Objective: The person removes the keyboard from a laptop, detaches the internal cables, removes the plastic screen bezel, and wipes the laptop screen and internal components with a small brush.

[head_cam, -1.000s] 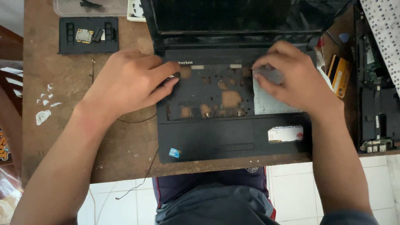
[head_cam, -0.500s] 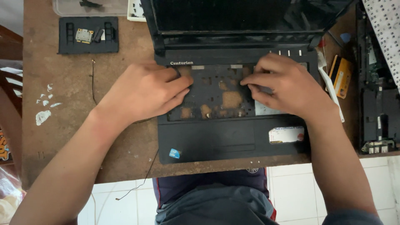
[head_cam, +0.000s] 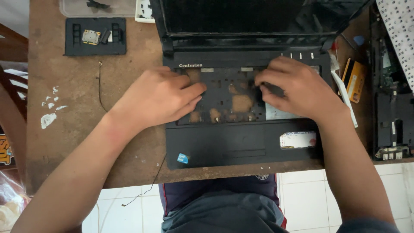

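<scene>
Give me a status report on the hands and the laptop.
Left hand flat on laptop left edge, holding nothing. Right hand fingers in the bare keyboard bay. Nothing in the way.

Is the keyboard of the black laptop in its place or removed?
Removed: the laptop shows a bare keyboard bay with holes, no keys.

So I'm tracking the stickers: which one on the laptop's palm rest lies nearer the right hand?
The white rectangular sticker, just below the right hand; the small blue sticker sits at the opposite front corner.
</scene>
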